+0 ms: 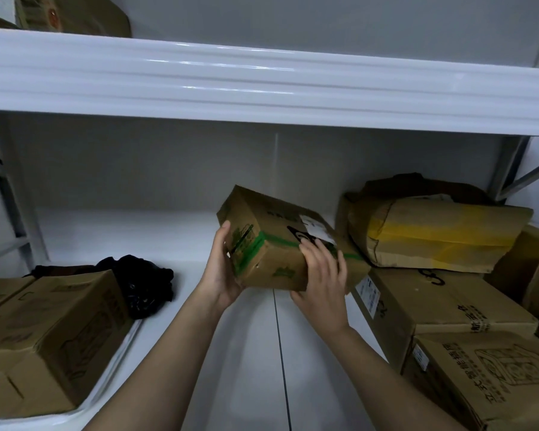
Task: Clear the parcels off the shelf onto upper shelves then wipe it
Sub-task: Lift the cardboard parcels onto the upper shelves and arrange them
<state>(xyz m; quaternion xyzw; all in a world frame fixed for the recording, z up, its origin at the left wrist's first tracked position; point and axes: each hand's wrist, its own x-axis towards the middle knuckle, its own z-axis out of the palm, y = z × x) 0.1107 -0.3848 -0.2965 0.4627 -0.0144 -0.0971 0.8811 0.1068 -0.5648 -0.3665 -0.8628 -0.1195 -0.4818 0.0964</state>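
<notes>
Both hands hold a green-taped parcel (277, 244) tilted above the white shelf (199, 237): left hand (223, 272) fingers curled round its near end, right hand (322, 275) fingers spread over the top. The parcel's underside and both palms are hidden, and its white label is too blurred to read.

Box label (316, 227) print perhaps too blurred to read

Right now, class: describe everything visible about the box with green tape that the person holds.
The box with green tape looks like worn brown cardboard, with a green tape band, green printing and a white label on top. It is tilted, lifted above the white shelf. The left hand grips its left end; the right hand lies over its near right edge.
</notes>
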